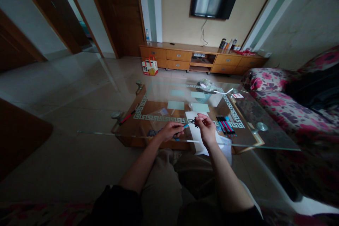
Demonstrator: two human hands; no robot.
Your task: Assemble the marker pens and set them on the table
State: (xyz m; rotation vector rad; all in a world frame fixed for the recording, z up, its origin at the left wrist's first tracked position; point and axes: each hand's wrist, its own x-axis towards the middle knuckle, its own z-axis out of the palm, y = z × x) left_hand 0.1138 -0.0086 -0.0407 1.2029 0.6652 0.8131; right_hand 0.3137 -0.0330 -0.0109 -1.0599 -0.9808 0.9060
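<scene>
Both my hands meet over the near edge of a glass coffee table (265, 137). My left hand (171, 130) grips a blue pen (187, 125) by its barrel. My right hand (206, 127) pinches the pen's dark tip end, or its cap; which one is too small to tell. Under the hands lies a white sheet of paper (194, 132). Just right of my right hand rests a row of several red and black pens (226, 126) on the glass.
A red pen (127, 117) lies at the table's left edge. Pale cards (176, 105) and a small bin (205, 90) sit further back. A floral sofa (286, 102) runs along the right. A wooden TV cabinet (201, 58) stands at the far wall.
</scene>
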